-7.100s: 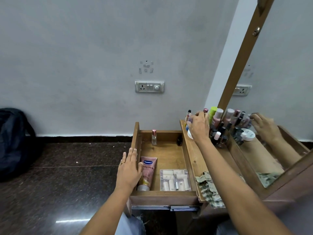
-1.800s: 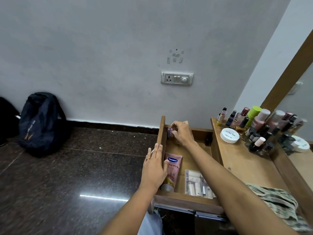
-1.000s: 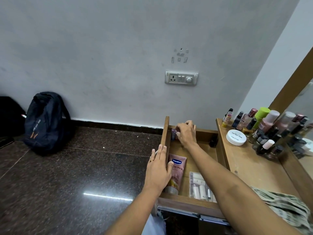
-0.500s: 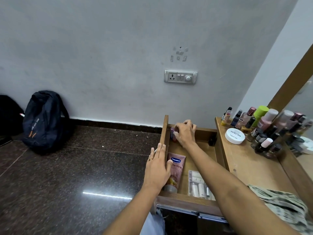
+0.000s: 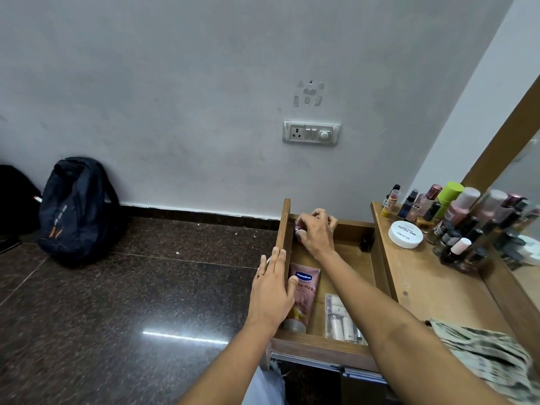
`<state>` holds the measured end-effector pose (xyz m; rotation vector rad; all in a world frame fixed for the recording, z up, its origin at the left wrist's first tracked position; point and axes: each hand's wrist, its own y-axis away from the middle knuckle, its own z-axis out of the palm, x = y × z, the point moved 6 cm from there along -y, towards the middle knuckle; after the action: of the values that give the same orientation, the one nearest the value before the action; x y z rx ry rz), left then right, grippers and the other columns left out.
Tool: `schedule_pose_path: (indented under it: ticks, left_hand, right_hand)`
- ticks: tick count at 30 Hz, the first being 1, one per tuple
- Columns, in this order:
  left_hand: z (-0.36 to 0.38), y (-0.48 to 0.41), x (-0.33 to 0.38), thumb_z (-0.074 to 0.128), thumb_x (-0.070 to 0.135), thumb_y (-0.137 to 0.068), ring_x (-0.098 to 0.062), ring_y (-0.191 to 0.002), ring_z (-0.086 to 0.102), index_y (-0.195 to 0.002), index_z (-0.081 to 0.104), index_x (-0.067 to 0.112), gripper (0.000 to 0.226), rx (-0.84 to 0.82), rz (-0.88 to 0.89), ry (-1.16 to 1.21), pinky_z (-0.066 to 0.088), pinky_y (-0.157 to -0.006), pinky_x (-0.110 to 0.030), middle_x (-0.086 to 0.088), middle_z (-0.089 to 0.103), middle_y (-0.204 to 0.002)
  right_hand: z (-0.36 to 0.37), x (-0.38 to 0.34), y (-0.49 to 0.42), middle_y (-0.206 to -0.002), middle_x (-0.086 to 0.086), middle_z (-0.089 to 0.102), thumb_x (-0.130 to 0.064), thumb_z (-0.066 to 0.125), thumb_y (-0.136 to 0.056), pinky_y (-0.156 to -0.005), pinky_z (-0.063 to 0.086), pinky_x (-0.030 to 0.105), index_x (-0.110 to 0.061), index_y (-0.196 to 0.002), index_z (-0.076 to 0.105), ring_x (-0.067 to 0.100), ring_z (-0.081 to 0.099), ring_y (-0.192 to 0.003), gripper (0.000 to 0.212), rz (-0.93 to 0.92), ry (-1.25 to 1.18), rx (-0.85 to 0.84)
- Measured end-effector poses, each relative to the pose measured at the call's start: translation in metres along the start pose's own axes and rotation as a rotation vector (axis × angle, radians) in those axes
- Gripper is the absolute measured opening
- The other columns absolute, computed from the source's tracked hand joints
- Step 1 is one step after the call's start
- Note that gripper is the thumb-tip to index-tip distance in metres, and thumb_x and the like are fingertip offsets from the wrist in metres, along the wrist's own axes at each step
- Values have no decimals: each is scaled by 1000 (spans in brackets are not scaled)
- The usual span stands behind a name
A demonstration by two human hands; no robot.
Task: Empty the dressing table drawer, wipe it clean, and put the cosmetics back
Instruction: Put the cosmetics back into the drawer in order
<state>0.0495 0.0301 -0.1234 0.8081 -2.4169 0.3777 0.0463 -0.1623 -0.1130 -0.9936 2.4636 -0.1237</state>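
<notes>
The wooden drawer [image 5: 321, 347] is pulled out. My left hand [image 5: 273, 290] rests flat along its left wall, fingers straight, thumb inside. My right hand [image 5: 317, 233] reaches into the far left corner, fingers curled round a small pink-capped bottle [image 5: 298, 225] that is mostly hidden. A pink Vaseline tube [image 5: 302, 296] lies at the drawer's near left. A clear case of small white bottles [image 5: 340, 320] lies beside it, partly under my right forearm. A small dark bottle [image 5: 366, 242] stands in the far right corner.
On the dressing table top [image 5: 420, 282], several bottles and nail polishes [image 5: 455, 226] stand with a white round jar [image 5: 405, 233] in front of a mirror [image 5: 526, 200]. A patterned cloth [image 5: 485, 355] lies near right. A dark backpack [image 5: 74, 207] leans on the wall.
My right hand came from the bottles on the table top into the drawer's far left corner and stays there, fingers shifting slightly on the small bottle. My left hand has not moved.
</notes>
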Motion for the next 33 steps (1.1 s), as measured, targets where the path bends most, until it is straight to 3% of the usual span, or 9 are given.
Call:
schedule_pose_path:
  ticks: [12, 18, 29, 33]
  left_hand:
    - [-2, 1, 2, 38, 40, -101, -18, -149, -1, -154, 14, 24, 61, 1, 5, 20, 12, -118, -31, 8, 7, -161]
    - [-2, 1, 2, 37, 41, -101, -17, -149, -1, -154, 13, 24, 61, -3, 1, 14, 12, -119, -32, 8, 6, -161]
    - [0, 0, 0, 37, 41, -101, -17, -149, 0, -154, 14, 26, 60, -1, -10, 15, 13, -118, -33, 9, 8, -161]
    - [0, 1, 0, 37, 41, -101, -19, -149, 0, -154, 14, 25, 60, -4, -9, 6, 14, -119, -34, 8, 9, -161]
  right_hand:
    - [0, 0, 7, -112, 2, 48, -24, 70, -84, -74, 8, 20, -22, -90, 67, 23, 36, -117, 8, 104, -91, 56]
    - [-3, 1, 9, -112, 4, 50, -24, 73, -82, -95, 24, 35, -19, -89, 66, 23, 35, -117, 11, 88, -107, 100]
    - [-18, -2, 21, -105, -1, 51, -14, 73, -81, -95, 27, 39, -15, -93, 65, 19, 30, -116, 14, -23, -76, 102]
    - [-33, -1, 19, -99, 2, 61, -11, 75, -78, -89, 23, 35, -15, -93, 66, 24, 44, -115, 18, -72, -31, 162]
